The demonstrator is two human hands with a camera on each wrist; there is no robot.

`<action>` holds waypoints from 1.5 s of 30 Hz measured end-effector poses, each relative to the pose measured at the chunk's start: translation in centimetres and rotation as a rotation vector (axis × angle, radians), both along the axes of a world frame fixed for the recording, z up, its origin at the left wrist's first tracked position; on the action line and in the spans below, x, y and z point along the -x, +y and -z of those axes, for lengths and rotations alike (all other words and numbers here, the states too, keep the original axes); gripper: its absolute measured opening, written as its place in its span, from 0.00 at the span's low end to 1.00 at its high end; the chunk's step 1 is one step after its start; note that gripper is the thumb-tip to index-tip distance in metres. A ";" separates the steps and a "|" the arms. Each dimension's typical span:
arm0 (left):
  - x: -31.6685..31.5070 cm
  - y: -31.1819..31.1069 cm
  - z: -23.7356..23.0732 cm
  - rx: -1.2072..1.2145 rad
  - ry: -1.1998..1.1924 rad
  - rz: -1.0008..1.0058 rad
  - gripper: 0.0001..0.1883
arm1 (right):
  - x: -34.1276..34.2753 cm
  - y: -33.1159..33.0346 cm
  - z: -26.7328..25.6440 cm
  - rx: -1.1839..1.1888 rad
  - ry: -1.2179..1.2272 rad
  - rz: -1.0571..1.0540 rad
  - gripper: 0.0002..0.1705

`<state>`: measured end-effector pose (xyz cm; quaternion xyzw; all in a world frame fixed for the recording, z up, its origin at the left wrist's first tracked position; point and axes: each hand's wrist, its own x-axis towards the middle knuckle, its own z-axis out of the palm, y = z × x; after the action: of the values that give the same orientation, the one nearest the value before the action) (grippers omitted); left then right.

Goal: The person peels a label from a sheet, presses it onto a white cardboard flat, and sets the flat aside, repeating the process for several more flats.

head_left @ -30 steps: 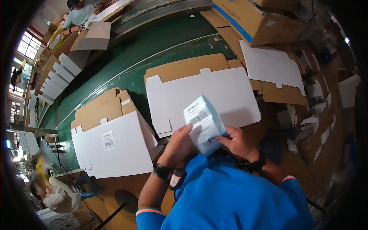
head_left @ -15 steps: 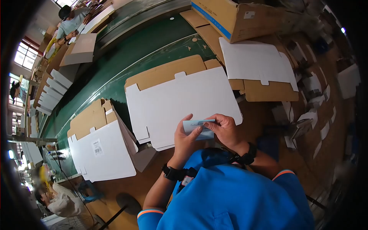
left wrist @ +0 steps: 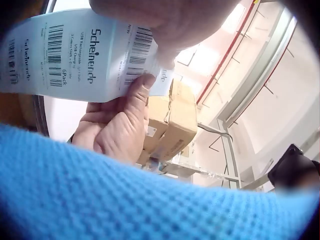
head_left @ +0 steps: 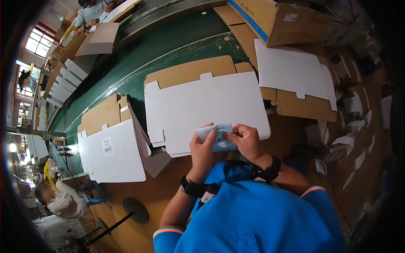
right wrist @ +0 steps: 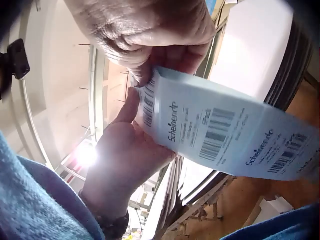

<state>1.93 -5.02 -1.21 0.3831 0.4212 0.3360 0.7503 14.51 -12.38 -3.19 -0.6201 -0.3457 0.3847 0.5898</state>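
Observation:
Between both hands, in front of the blue shirt, is a strip of pale barcode labels [head_left: 221, 131], printed with black text. My left hand [head_left: 201, 152] pinches its left side, thumb on the front face. My right hand [head_left: 249, 144] pinches it close by, so the two thumbs nearly meet. In the left wrist view the strip [left wrist: 75, 60] runs off to the left from the fingers; the right wrist view has the strip [right wrist: 215, 130] hanging away in a long tail. Beyond the hands lies a flat white carton [head_left: 202, 105] with brown flaps.
Left of it leans another white carton [head_left: 122, 162] bearing a barcode sticker [head_left: 108, 145]. A third white carton [head_left: 291, 69] and a large brown box [head_left: 295, 25] are at the right. The green table [head_left: 126, 76] runs behind. Other people sit at the far left.
Earlier the strip was raised with its long printed face spread out and the hands farther apart. The hands have since closed in on one end, thumbs together, and the head view has shifted slightly.

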 end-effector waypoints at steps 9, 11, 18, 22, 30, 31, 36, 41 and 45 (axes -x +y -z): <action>0.3 1.6 1.3 0.084 -0.028 -0.051 0.10 | 1.2 0.8 0.7 0.008 0.127 -0.013 0.08; 0.4 1.9 1.2 0.108 -0.038 -0.032 0.09 | 1.2 0.8 0.4 0.075 -0.047 0.020 0.09; 1.3 3.2 1.2 0.072 0.024 0.030 0.09 | 2.8 1.8 0.8 0.112 -0.008 0.059 0.11; 1.7 4.1 1.9 0.113 0.021 0.041 0.09 | 3.9 2.7 0.7 0.083 0.152 0.117 0.09; 1.7 5.1 2.8 0.205 -0.017 0.051 0.11 | 4.6 2.5 3.6 0.145 -0.090 0.165 0.13; 1.8 5.3 2.9 0.207 -0.013 0.056 0.11 | 4.8 2.5 3.2 0.118 -0.035 0.163 0.12; 1.5 5.9 2.7 0.209 -0.030 0.059 0.13 | 4.9 2.2 2.3 0.170 0.072 0.159 0.09; 1.1 5.9 2.6 0.168 -0.015 0.188 0.14 | 4.9 2.4 2.5 0.144 0.088 0.240 0.10; 1.1 6.1 2.7 0.190 0.005 0.210 0.13 | 5.0 2.6 2.7 0.145 0.132 0.257 0.11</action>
<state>0.79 1.09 -3.88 0.3532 0.4104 0.2135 0.8131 9.55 -9.79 -5.92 -0.6737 -0.1954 0.3699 0.6092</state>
